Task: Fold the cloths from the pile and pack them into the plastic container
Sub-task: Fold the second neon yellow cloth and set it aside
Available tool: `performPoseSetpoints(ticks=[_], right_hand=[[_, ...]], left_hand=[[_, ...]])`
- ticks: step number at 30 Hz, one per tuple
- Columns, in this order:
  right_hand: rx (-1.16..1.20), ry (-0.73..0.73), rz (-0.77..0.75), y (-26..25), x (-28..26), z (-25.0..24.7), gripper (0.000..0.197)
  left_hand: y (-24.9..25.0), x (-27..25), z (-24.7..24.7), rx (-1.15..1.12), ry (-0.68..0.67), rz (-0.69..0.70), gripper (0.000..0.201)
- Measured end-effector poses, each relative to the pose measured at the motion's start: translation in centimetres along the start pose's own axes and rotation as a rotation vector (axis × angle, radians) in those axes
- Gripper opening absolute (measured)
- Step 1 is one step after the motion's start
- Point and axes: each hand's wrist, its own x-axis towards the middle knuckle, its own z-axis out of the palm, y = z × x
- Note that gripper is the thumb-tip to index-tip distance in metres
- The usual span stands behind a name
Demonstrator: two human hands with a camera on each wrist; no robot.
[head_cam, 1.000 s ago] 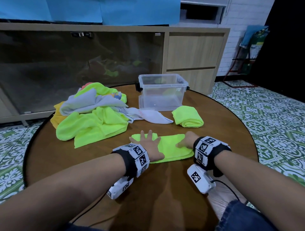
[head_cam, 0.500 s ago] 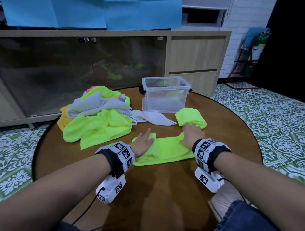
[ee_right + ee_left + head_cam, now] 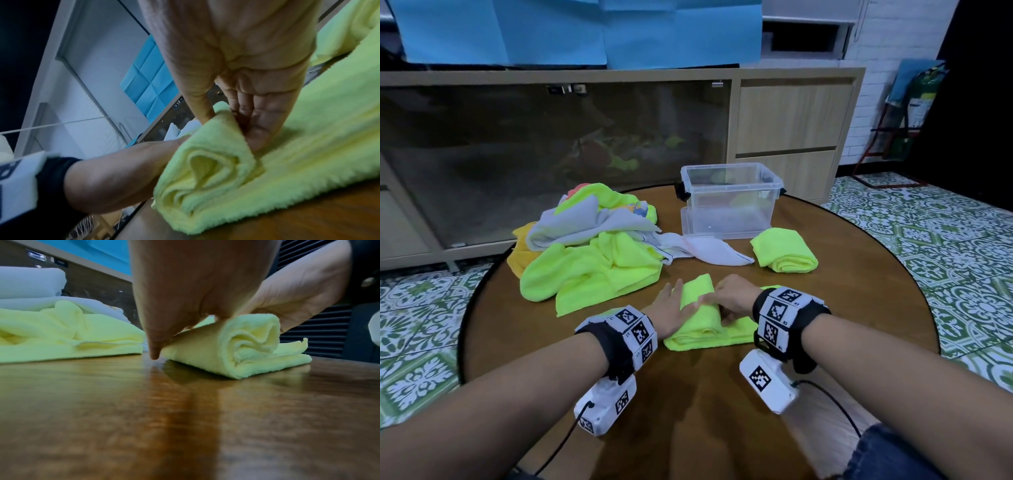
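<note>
Both hands work one lime-green cloth (image 3: 709, 327) near the front of the round bench (image 3: 688, 411): my left hand (image 3: 671, 313) lies flat with straight fingers against the rolled part, while my right hand (image 3: 732, 301) curls its fingers over the roll, gripping it. I judge this cloth about half rolled, a flat tail remaining. One rolled green cloth (image 3: 784, 250) lies finished just beside the clear plastic container (image 3: 729, 202), not yet packed. The container appears to hold nothing. A pile of unfolded cloths (image 3: 589, 250) remains at the left.
</note>
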Motion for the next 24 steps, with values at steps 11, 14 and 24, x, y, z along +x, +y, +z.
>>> performPoseSetpoints(ticks=[11,14,24], right_hand=[[0.411,-0.258,0.114,0.6,-0.1,0.9,0.018],[0.148,-0.119,0.105,0.3,-0.6,1.2,0.02],[0.356,-0.31,0.088,0.7,-0.1,1.1,0.02]], left_hand=[[-2.0,-0.3,-0.1,-0.13,0.03,0.02,0.062],[-1.9,-0.5,-0.1,0.082,0.062,0.036,0.059],[-0.4,-0.6,0.3,0.195,0.048,0.084,0.058]])
